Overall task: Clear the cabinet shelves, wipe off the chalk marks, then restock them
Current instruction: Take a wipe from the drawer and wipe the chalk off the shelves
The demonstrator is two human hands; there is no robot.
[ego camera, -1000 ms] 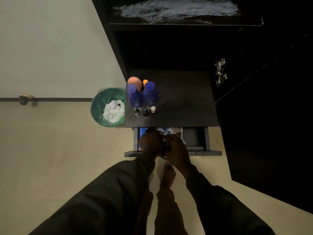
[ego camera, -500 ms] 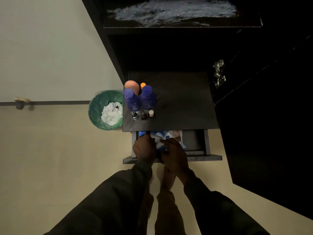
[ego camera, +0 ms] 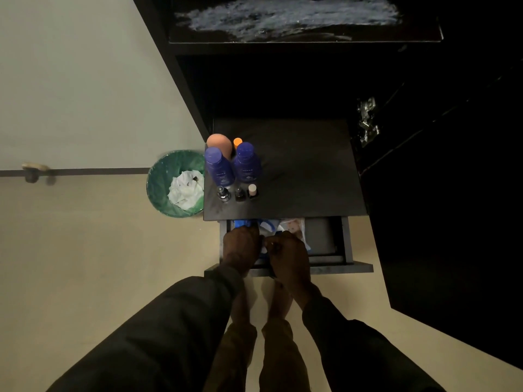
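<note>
Both my hands are down in the open drawer (ego camera: 325, 244) under the dark cabinet top (ego camera: 305, 171). My left hand (ego camera: 240, 247) and right hand (ego camera: 288, 256) sit close together, fingers curled onto a blue-and-white packet (ego camera: 291, 226) lying in the drawer; how firmly I grip it I cannot tell. The upper shelf (ego camera: 297, 38) carries a broad smear of white chalk (ego camera: 288, 15). On the top stand two blue bottles (ego camera: 246, 162), a peach egg-shaped sponge (ego camera: 219, 142) and three small vials (ego camera: 240, 193). A green bin (ego camera: 161, 182) holding crumpled white paper stands just beside the cabinet
</note>
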